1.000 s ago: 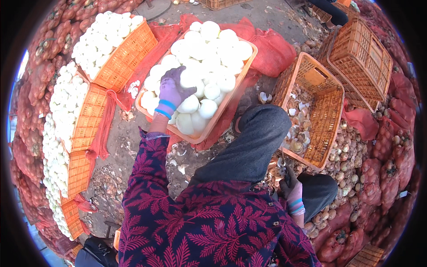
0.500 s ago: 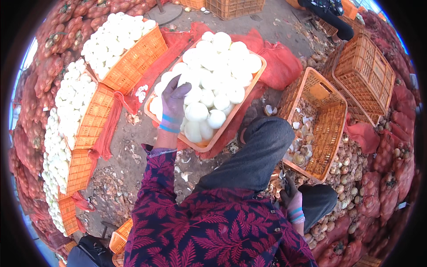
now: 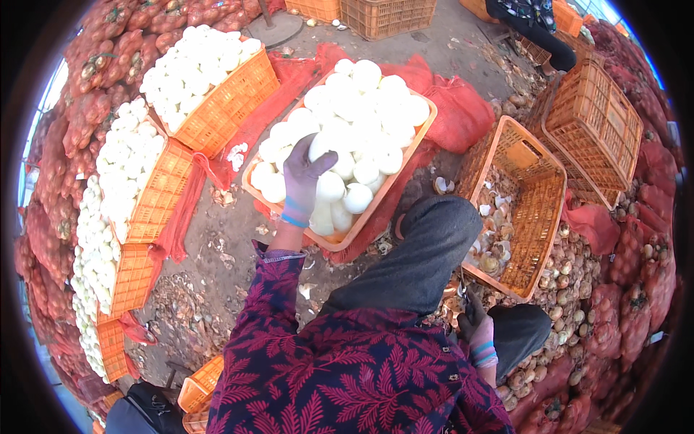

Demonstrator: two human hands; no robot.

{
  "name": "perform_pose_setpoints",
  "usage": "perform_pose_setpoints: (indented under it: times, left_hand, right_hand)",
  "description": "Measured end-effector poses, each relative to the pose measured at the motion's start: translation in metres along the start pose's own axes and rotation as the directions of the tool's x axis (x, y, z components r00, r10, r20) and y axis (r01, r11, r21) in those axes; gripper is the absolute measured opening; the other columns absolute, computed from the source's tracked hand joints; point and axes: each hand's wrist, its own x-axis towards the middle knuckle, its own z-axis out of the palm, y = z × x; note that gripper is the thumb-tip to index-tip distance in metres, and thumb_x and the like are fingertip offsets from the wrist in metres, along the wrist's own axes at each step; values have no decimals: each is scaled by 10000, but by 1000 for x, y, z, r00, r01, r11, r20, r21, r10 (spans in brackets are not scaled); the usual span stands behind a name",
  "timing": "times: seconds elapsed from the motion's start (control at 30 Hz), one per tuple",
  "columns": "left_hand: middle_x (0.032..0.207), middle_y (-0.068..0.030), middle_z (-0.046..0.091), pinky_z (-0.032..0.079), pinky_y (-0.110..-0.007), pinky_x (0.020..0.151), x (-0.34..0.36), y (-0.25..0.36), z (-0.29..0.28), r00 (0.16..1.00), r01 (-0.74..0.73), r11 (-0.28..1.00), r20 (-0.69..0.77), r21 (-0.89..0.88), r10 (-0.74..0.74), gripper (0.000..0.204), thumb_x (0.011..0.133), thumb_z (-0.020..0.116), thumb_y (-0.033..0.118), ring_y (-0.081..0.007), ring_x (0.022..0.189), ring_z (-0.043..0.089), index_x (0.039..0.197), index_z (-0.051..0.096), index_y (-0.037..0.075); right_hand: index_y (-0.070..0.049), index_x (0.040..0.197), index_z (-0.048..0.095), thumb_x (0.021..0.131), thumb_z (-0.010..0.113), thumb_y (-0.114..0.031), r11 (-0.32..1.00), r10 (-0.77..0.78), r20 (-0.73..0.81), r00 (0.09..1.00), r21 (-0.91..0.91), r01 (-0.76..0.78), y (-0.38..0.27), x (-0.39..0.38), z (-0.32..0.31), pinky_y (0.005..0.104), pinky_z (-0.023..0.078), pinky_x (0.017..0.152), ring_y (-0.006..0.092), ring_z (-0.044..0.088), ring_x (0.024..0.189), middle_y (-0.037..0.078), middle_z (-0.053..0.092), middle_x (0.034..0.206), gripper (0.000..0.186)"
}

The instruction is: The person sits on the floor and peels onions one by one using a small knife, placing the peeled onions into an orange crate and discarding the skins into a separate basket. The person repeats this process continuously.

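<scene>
My left hand (image 3: 303,173), in a greyish glove with a blue-striped cuff, is over the near left part of a heap of white peeled onions. Its thumb and fingers curve round one peeled onion (image 3: 322,147). The heap fills an orange crate (image 3: 336,244) in front of me. Low on the right, beside my bent knee, my right hand (image 3: 475,320) wears a similar glove with a dark palm. It is closed on a small knife (image 3: 462,281), whose thin blade points up toward another crate. Part of the handle is hidden in the fingers.
An orange crate (image 3: 553,217) with onion skins stands right of my leg, among unpeeled onions (image 3: 560,278). Stacked crates (image 3: 596,123) lie beyond it. Full crates of peeled onions (image 3: 228,98) line the left. Red net sacks (image 3: 625,318) surround the place. Another person (image 3: 538,36) sits far right.
My left hand has moved a little right over the heap, and its thumb and fingers are now spread wider round an onion. The right hand and knife have barely moved. The view has shifted slightly.
</scene>
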Motion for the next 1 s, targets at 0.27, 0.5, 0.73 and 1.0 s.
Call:
perform_pose_setpoints:
  times: [0.27, 0.5, 0.73, 1.0]
  left_hand:
    - [1180, -189, 666, 559, -493, 904, -24, 8, 35, 885, 438, 598, 439, -671, -155, 630, 995, 561, 505, -332, 1044, 667, 1398, 536, 21]
    - [1177, -264, 661, 571, -369, 621, -86, 31, 103, 637, 767, 368, 692, -526, -339, 727, 989, 484, 606, -292, 827, 666, 1413, 514, 16]
    - [1096, -247, 694, 484, -316, 521, -117, 38, 138, 414, 851, 471, 849, -232, -328, 796, 999, 397, 653, -235, 687, 635, 1360, 538, -42]
    - [1007, -221, 699, 521, -367, 508, -145, 23, 158, 249, 931, 348, 892, -112, -378, 729, 1010, 420, 638, -288, 707, 676, 1256, 596, -25]
  right_hand:
    - [11, 1454, 521, 913, 665, -41, 986, -91, -196, 976, 123, 116, -6, -5, -15, 225, 499, 746, 66, 547, 784, -7, 629, 897, 562]
    - [-6, 1444, 545, 919, 675, -27, 906, -259, -32, 965, 338, 255, -151, -31, -42, 213, 477, 717, 57, 533, 769, -32, 606, 924, 541]
    - [-36, 1423, 560, 903, 706, -92, 915, -390, 220, 894, -20, 404, -175, -63, -67, 282, 527, 764, 96, 611, 798, 74, 690, 930, 543]
    - [-49, 1419, 570, 917, 694, -93, 935, -337, 255, 906, -24, 355, -151, -69, -83, 296, 518, 718, 101, 582, 770, 54, 649, 858, 519]
